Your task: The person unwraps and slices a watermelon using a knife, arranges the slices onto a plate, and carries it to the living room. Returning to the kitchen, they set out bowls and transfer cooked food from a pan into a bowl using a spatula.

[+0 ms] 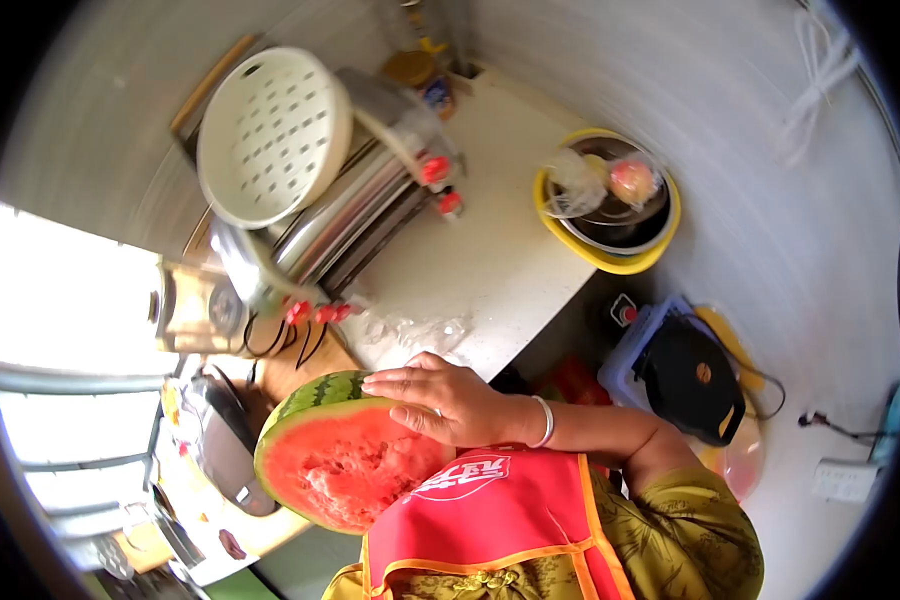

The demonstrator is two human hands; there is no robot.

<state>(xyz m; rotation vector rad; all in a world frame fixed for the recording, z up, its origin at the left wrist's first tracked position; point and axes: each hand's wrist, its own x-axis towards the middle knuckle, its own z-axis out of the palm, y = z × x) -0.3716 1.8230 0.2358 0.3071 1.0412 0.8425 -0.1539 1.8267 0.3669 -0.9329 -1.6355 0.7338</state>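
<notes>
A cut half watermelon (345, 465) is tilted against the front of my red apron, its red flesh facing me and its striped green rind facing away. My right hand (445, 400), with a ring and a bracelet, grips its upper right edge. The fingers lie over the rind and the thumb is on the cut face. The flesh looks rough and broken in the middle. My left hand is not visible; whatever supports the melon from below is hidden.
Ahead is a white table (470, 275) with a metal roller machine (355, 205) and a white perforated basket (275, 140). A yellow-rimmed basin (625, 265) holds bowls and bagged items. To the right are a blue crate (625, 350) and a black appliance (690, 380).
</notes>
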